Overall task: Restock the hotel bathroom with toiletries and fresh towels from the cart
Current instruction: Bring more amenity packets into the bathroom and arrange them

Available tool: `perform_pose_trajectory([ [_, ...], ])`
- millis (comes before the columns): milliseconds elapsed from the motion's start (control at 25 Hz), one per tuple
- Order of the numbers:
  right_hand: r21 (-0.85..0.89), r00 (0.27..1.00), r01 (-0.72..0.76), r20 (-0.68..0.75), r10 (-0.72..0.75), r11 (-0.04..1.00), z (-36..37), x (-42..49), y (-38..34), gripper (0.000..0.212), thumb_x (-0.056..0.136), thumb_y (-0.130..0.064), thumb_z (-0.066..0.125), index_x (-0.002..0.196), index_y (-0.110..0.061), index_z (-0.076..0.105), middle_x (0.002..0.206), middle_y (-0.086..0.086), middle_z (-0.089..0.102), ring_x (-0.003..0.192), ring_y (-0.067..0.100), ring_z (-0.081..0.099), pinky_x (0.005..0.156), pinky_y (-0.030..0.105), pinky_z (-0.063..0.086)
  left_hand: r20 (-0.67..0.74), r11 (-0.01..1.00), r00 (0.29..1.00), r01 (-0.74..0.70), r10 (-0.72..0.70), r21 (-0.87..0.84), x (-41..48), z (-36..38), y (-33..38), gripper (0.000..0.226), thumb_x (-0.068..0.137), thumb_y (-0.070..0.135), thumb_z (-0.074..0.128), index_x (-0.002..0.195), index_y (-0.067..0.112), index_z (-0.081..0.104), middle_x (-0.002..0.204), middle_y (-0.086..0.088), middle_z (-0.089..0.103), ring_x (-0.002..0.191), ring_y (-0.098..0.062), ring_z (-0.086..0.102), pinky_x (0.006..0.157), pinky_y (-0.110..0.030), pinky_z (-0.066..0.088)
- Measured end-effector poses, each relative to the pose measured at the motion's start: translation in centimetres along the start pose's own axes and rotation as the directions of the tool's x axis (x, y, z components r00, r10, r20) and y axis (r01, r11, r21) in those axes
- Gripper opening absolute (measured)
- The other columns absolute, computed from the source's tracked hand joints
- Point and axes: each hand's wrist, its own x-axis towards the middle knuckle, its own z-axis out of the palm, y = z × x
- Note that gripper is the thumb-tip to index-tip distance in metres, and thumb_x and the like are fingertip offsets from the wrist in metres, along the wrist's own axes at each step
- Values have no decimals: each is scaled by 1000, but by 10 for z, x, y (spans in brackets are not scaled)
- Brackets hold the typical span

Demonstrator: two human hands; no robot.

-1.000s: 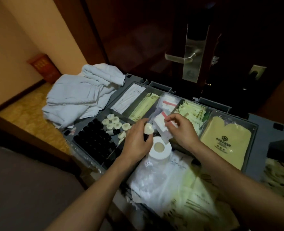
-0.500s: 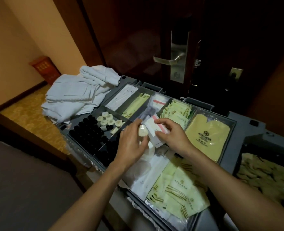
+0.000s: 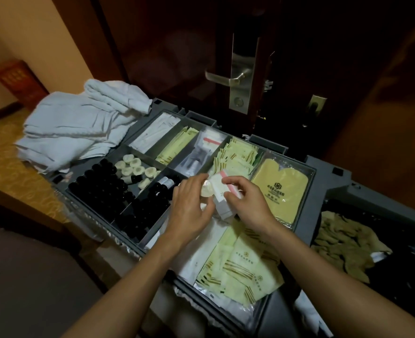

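Observation:
The grey cart tray [image 3: 306, 211] is split into compartments of toiletries. My left hand [image 3: 189, 208] grips a small round white soap [image 3: 207, 189] over the middle of the tray. Right beside it, my right hand [image 3: 247, 203] pinches white packets with a pink strip [image 3: 222, 189] against that soap. Both hands touch at the packets. White towels [image 3: 79, 125] lie piled on the cart's far left end.
Compartments hold black bottles [image 3: 99, 189], round soaps [image 3: 133, 167], pale green sachets [image 3: 238, 159] and a yellow bag [image 3: 279, 191]. More green packets [image 3: 243, 267] fill the near bin. A dark door with a metal handle [image 3: 228, 80] stands behind the cart. Crumpled cloth [image 3: 343, 247] lies at right.
My right hand lifted the pink-striped packets from their compartment and brought them to my left hand. The view shifted right, and the toilet roll seen earlier is hidden.

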Motion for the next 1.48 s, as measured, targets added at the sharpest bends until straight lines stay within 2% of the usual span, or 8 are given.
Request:
perform_pose_trajectory([
  [80, 11, 1000, 11, -7, -11, 1000, -7, -8, 2, 29, 93, -9, 64, 113, -30, 66, 121, -15, 63, 107, -6, 57, 81, 13, 49, -1, 1000, 1000, -2, 2, 0, -4, 1, 6, 46, 93, 27, 60, 136, 23, 45, 122, 8, 54, 108, -9, 44, 91, -25, 26],
  [320, 49, 996, 84, -14, -84, 995, -52, -40, 13, 21, 92, -12, 66, 103, -31, 67, 110, -19, 66, 88, -19, 58, 68, 3, 44, -36, 1000, 999, -9, 9, -3, -33, 18, 63, 50, 90, 27, 59, 137, 18, 46, 122, 1, 55, 110, -16, 44, 95, -32, 33],
  [560, 58, 992, 119, 45, -121, 991, -133, -104, 47, 16, 91, -14, 67, 96, -30, 67, 101, -28, 68, 99, -19, 57, 73, 0, 40, -70, 998, 997, 40, -37, 47, -97, 56, 158, 49, 89, 20, 66, 135, 13, 51, 122, -2, 58, 109, -22, 52, 95, -39, 39],
  [1000, 23, 977, 168, 128, -170, 985, -210, -193, 51, 18, 93, -17, 61, 101, -34, 64, 99, -33, 63, 78, -3, 63, 58, 13, 48, -156, 975, 967, 184, -202, -125, -172, 82, 262, 45, 93, 32, 64, 133, 14, 53, 118, 2, 59, 99, -12, 56, 86, -28, 50],
  [1120, 23, 980, 155, 120, -157, 988, -208, -202, 51, 19, 94, -16, 61, 101, -33, 63, 99, -31, 64, 71, -7, 61, 56, 12, 46, -132, 908, 931, 291, -342, -301, -176, 84, 258, 32, 94, 33, 62, 123, 27, 50, 117, 8, 55, 93, -11, 58, 76, -20, 51],
  [1280, -3, 982, 146, 124, -145, 989, -206, -207, 48, 21, 94, -14, 61, 103, -32, 63, 97, -32, 64, 71, -10, 59, 56, 10, 45, -22, 734, 886, 369, -463, -570, -174, 94, 256, 11, 98, 30, 57, 106, 35, 51, 94, -14, 62, 70, -11, 58, 56, -25, 48],
  [1400, -39, 978, 159, 143, -152, 987, -206, -210, 46, 21, 95, -14, 61, 106, -31, 64, 100, -35, 63, 77, -17, 59, 60, 4, 45, -62, 616, 809, 392, -584, -683, -173, 100, 261, 12, 106, 24, 43, 110, 27, 53, 103, -9, 66, 78, -10, 67, 72, -34, 57],
  [1480, -28, 976, 146, 165, -139, 989, -207, -216, 48, 20, 95, -14, 61, 107, -30, 64, 102, -31, 65, 80, -18, 58, 61, 2, 45, -19, 472, 719, 435, -695, -767, -178, 100, 271, 24, 108, 20, 34, 115, 25, 56, 109, -20, 66, 79, -15, 67, 76, -39, 57],
])
